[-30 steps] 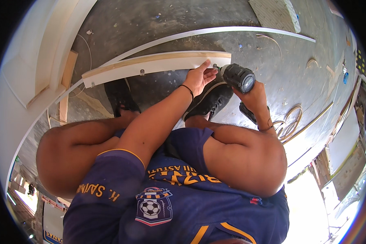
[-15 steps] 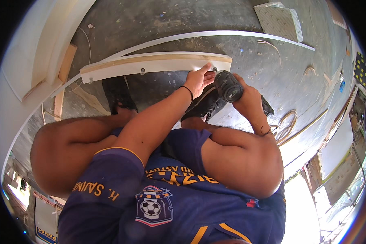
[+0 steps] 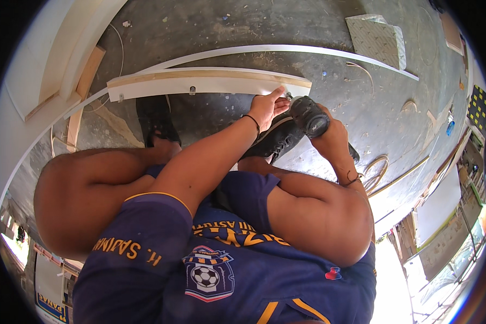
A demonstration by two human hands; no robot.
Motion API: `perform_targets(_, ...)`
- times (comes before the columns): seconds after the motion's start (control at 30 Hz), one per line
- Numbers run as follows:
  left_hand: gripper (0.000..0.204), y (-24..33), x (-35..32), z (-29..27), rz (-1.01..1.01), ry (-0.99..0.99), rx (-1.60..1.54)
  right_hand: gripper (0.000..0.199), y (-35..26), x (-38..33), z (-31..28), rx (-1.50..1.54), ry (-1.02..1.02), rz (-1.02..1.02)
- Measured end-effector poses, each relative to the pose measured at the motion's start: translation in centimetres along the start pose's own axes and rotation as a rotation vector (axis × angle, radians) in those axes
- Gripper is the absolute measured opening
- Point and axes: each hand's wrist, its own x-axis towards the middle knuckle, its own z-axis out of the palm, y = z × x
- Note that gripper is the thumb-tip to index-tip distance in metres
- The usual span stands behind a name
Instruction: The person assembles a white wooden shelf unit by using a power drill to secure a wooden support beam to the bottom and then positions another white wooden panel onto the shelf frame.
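Observation:
A long white board (image 3: 221, 86) with a bare wood strip along its far edge lies across in front of me. Small fittings stand on its near face, among them a dark metal one (image 3: 193, 90) at the middle. My left hand (image 3: 267, 110) is at the board's right end, thumb pressed on the white face and fingers curled by its near edge. My right hand (image 3: 332, 134) is wrapped around a black power drill (image 3: 310, 116). The drill's nose meets a small fitting by my left fingertips; the bit's tip is hard to make out.
My black shoe (image 3: 278, 139) is just below the drill. A long thin white strip (image 3: 308, 49) curves behind the board. A patterned sheet (image 3: 373, 40) lies at far right, and coiled edging (image 3: 376, 171) is on the floor at right. White panels (image 3: 16, 146) stand at left.
The drill has turned a little in my right hand's grip, its body now more in line with the board's end. My left hand stays at the same spot on the board.

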Motion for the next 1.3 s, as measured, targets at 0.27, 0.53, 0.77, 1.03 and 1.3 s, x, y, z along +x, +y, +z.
perform_targets(0.27,0.038,-0.1,-0.1,-0.1,-0.017,-0.019,0.032,0.052,0.8,-0.3,0.2,0.064,-0.003,0.015)
perform_targets(0.53,0.023,-0.7,0.0,-0.4,-0.038,-0.052,0.034,0.052,1.0,-0.9,0.9,0.142,0.031,0.016)
perform_targets(0.77,0.011,-1.5,0.1,0.0,-0.013,-0.056,0.034,0.051,1.2,-1.2,1.3,0.197,0.061,0.013)
perform_targets(1.03,0.006,-1.3,0.3,0.4,0.003,0.025,0.086,0.049,1.5,-1.3,1.2,0.246,0.081,-0.017)
perform_targets(1.3,0.004,-1.0,0.4,0.5,0.019,0.059,0.140,0.052,1.1,-1.4,1.1,0.228,0.104,-0.043)
